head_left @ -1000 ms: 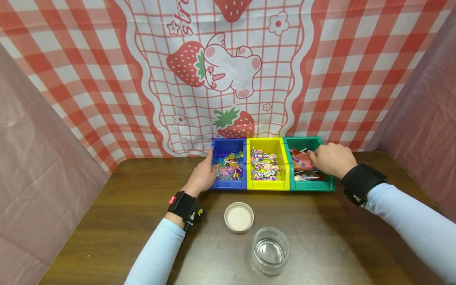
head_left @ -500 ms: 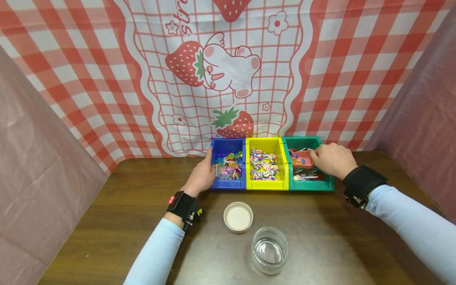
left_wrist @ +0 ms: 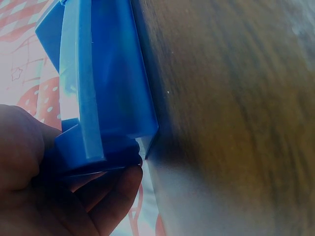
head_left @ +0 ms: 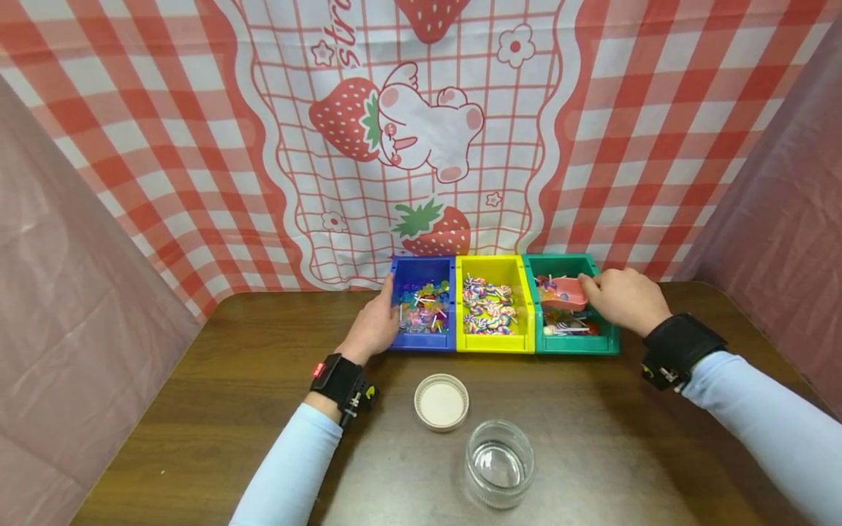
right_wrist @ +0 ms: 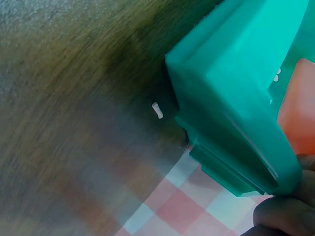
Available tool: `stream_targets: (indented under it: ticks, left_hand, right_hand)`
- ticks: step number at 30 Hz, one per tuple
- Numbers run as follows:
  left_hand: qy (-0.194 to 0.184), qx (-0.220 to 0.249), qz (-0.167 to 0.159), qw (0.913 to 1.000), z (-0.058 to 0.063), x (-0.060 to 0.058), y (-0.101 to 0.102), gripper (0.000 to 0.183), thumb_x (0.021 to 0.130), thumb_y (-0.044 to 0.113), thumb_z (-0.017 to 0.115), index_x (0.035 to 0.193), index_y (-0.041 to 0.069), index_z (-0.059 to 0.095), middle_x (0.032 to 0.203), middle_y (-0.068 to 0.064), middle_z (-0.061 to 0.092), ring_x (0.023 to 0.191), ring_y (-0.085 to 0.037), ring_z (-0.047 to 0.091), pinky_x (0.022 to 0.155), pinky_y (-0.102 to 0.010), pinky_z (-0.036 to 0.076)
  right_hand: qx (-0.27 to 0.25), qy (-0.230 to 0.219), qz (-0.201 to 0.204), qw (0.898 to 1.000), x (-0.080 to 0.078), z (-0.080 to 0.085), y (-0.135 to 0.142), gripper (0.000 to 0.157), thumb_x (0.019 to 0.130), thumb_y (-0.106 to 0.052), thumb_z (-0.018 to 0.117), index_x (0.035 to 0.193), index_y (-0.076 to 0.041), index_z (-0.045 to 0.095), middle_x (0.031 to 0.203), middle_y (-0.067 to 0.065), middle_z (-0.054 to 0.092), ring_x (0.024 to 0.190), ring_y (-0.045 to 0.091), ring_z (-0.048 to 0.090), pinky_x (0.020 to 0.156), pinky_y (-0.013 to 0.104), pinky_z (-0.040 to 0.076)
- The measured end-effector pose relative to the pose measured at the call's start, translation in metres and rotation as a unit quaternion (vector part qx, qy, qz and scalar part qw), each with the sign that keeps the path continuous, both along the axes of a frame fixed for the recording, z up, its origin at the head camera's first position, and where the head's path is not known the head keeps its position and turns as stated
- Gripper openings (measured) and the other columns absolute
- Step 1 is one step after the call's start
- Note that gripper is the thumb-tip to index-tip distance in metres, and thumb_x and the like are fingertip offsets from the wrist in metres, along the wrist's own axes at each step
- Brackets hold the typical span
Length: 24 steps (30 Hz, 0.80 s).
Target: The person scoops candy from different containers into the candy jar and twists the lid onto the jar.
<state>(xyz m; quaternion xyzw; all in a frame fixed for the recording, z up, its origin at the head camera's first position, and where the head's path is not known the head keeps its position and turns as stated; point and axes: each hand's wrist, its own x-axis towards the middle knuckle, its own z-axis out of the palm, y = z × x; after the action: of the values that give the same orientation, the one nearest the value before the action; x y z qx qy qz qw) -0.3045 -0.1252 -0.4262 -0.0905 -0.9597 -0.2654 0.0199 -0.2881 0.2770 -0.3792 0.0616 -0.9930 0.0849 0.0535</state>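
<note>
In the head view my left hand grips the outer side of the blue bin; the left wrist view shows fingers curled against that bin's wall. My right hand holds a pink scoop inside the green bin. Small candy-like pieces lie in the scoop, over lollipop-shaped pieces in the bin. The right wrist view catches the scoop behind the green wall, with a few fingers at the edge. Most of the scoop's handle is hidden by the hand.
Between the two bins stands a yellow bin with swirled lollipop pieces. In front are a round cream lid and a clear glass jar, open at the top. A small white piece lies beside the green bin. Checked cloth hangs behind.
My right hand and the scoop have shifted slightly to the right within the green bin, and pieces now show in the scoop. The left hand stays on the blue bin.
</note>
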Motion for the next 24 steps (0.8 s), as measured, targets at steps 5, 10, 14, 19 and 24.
stream_targets:
  ticks: [5, 10, 14, 19, 24]
  left_hand:
    - [0.001, 0.0, 0.001, 1.0, 0.0, 0.0, 0.0, 0.064, 0.096, 0.02, 0.04, 0.151, 0.016, 0.006, 0.134, -0.013, 0.048, 0.094, -0.022, 0.058, 0.082, -0.039, 0.045]
    - [0.002, -0.002, 0.002, 1.0, 0.0, 0.0, 0.0, 0.064, 0.096, 0.02, 0.04, 0.151, 0.016, 0.007, 0.136, -0.013, 0.047, 0.101, -0.025, 0.057, 0.085, -0.04, 0.044]
    - [0.003, -0.002, 0.003, 1.0, 0.001, 0.0, 0.0, 0.064, 0.096, 0.02, 0.04, 0.151, 0.016, 0.007, 0.136, -0.013, 0.046, 0.102, -0.026, 0.056, 0.086, -0.041, 0.044]
    - [0.001, 0.002, 0.001, 1.0, 0.0, -0.001, 0.0, 0.065, 0.096, 0.02, 0.04, 0.151, 0.016, 0.006, 0.136, -0.013, 0.047, 0.097, -0.023, 0.057, 0.083, -0.039, 0.045]
    - [0.0, 0.003, -0.002, 1.0, 0.0, 0.0, 0.0, 0.065, 0.096, 0.02, 0.04, 0.151, 0.016, 0.006, 0.137, -0.013, 0.045, 0.101, -0.024, 0.056, 0.086, -0.039, 0.044]
  right_hand:
    - [-0.018, 0.011, 0.002, 1.0, 0.002, -0.002, 0.007, 0.062, 0.096, -0.056, 0.025, 0.056, -0.015, 0.048, 0.054, 0.001, 0.039, 0.05, 0.018, 0.04, 0.043, 0.031, 0.029]
    - [-0.042, 0.012, -0.005, 0.999, 0.003, -0.002, 0.014, 0.061, 0.096, -0.056, 0.024, 0.057, -0.014, 0.047, 0.055, 0.001, 0.038, 0.051, 0.019, 0.039, 0.043, 0.031, 0.028]
    - [-0.053, 0.014, -0.016, 0.998, 0.004, 0.0, 0.018, 0.061, 0.096, -0.055, 0.025, 0.058, -0.014, 0.05, 0.058, 0.003, 0.04, 0.053, 0.021, 0.041, 0.044, 0.032, 0.029]
    - [-0.066, 0.018, -0.016, 0.998, 0.006, 0.002, 0.021, 0.061, 0.097, -0.053, 0.025, 0.062, -0.013, 0.056, 0.058, 0.004, 0.04, 0.055, 0.022, 0.041, 0.047, 0.033, 0.03]
    - [-0.092, 0.026, -0.013, 0.995, 0.01, 0.003, 0.017, 0.063, 0.096, -0.055, 0.025, 0.061, -0.011, 0.053, 0.055, 0.003, 0.037, 0.052, 0.022, 0.038, 0.047, 0.033, 0.028]
